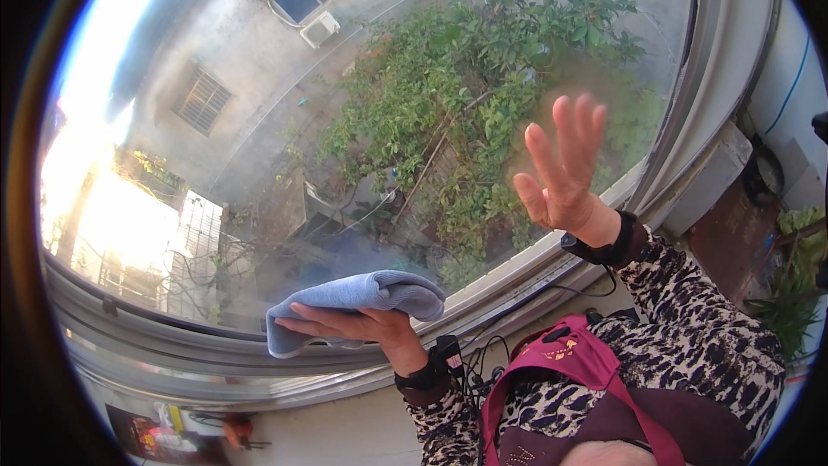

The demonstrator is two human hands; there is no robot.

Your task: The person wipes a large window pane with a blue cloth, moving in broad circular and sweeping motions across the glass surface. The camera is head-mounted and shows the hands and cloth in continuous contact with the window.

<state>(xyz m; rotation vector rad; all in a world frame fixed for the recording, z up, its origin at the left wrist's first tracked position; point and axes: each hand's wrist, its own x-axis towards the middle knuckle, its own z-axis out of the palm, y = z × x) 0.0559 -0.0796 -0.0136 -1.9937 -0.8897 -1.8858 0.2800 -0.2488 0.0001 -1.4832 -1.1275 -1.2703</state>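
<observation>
My left hand (362, 330) holds a folded blue-grey cloth (352, 298), its fingers stretched out along the near side. The cloth is by the lower part of a large window pane (272, 136), just above the bottom frame; I cannot tell whether it presses on the glass. Farther right, my right hand (566, 168) is raised before the pane, fingers apart and nothing in it. Whether its palm touches the glass is unclear. Hazy patches show on the pane around both hands. Each wrist wears a black band.
The window's metal frame (504, 278) curves along the bottom and right. Black cables (479, 369) hang near my left wrist. Through the glass stand leafy plants (420, 103) and a building wall (246, 45). A dark pan (763, 175) is at the far right; bagged items (162, 437) lie lower left.
</observation>
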